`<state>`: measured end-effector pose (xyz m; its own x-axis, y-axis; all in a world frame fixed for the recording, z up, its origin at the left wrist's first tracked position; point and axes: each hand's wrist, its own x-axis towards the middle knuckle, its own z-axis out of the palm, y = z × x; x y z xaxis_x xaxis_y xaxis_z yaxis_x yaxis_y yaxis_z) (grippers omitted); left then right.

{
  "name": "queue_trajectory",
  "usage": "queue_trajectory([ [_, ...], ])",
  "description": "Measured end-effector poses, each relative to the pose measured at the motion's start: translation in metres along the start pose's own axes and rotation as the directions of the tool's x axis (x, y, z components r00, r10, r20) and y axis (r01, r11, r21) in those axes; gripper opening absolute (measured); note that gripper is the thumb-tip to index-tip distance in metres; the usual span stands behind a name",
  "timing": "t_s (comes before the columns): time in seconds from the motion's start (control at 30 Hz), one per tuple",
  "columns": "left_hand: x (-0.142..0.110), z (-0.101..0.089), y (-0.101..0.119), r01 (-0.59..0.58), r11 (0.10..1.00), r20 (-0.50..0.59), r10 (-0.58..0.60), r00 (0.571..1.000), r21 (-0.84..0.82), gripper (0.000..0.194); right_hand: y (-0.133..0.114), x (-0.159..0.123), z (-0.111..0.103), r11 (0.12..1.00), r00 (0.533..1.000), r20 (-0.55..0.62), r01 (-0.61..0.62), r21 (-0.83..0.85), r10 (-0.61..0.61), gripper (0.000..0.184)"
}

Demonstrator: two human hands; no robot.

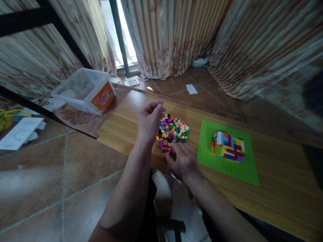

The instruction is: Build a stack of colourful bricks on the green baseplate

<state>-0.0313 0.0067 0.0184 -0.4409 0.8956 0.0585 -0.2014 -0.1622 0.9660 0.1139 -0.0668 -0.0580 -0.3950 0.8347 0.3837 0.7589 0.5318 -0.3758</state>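
A heap of small bricks in many colours (173,130) lies on a low wooden table (126,124). My left hand (148,121) hovers at the heap's left edge, fingers curled with thumb and fingertips pinched together; what it holds, if anything, is hidden. My right hand (183,161) rests at the heap's near edge, fingers bent down onto the bricks. To the right lies a green baseplate (207,154) with a blocky build of white, red, blue and yellow bricks (228,146) on it.
A clear plastic tub with an orange label (87,90) stands on a patterned mat at the table's far left. Striped curtains hang behind. Papers lie on the tiled floor (50,174) at the left and near the window.
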Motion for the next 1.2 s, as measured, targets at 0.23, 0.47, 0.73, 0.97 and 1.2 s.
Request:
queue_trajectory([
  [0.23, 0.000, -0.007, 0.002, 0.005, 0.998, 0.019, -0.004, 1.000, -0.063, 0.006, 0.021, 0.008, -0.015, 0.995, 0.995, -0.007, -0.096, -0.009, 0.096, 0.013],
  [0.47, 0.000, -0.010, 0.005, 0.026, 0.998, 0.015, -0.025, 1.000, -0.066, 0.005, 0.012, 0.010, -0.014, 0.994, 0.997, -0.072, -0.011, 0.110, 0.019, 0.019],
  [0.73, 0.002, -0.013, 0.007, 0.040, 0.999, -0.013, -0.041, 0.999, -0.036, 0.007, -0.003, 0.011, 0.002, 0.985, 0.991, 0.012, 0.130, 0.114, -0.133, 0.019],
  [0.97, 0.007, -0.037, 0.003, -0.036, 0.882, 0.166, -0.048, 0.985, 0.469, 0.012, 0.009, 0.011, -0.003, 0.998, 0.999, -0.026, 0.032, 0.054, -0.031, 0.016],
  [1.2, 0.003, -0.048, -0.007, -0.172, 0.499, 0.273, -0.136, 0.952, 0.849, 0.021, 0.010, 0.013, -0.005, 0.994, 0.997, -0.079, 0.017, 0.112, -0.009, 0.015],
])
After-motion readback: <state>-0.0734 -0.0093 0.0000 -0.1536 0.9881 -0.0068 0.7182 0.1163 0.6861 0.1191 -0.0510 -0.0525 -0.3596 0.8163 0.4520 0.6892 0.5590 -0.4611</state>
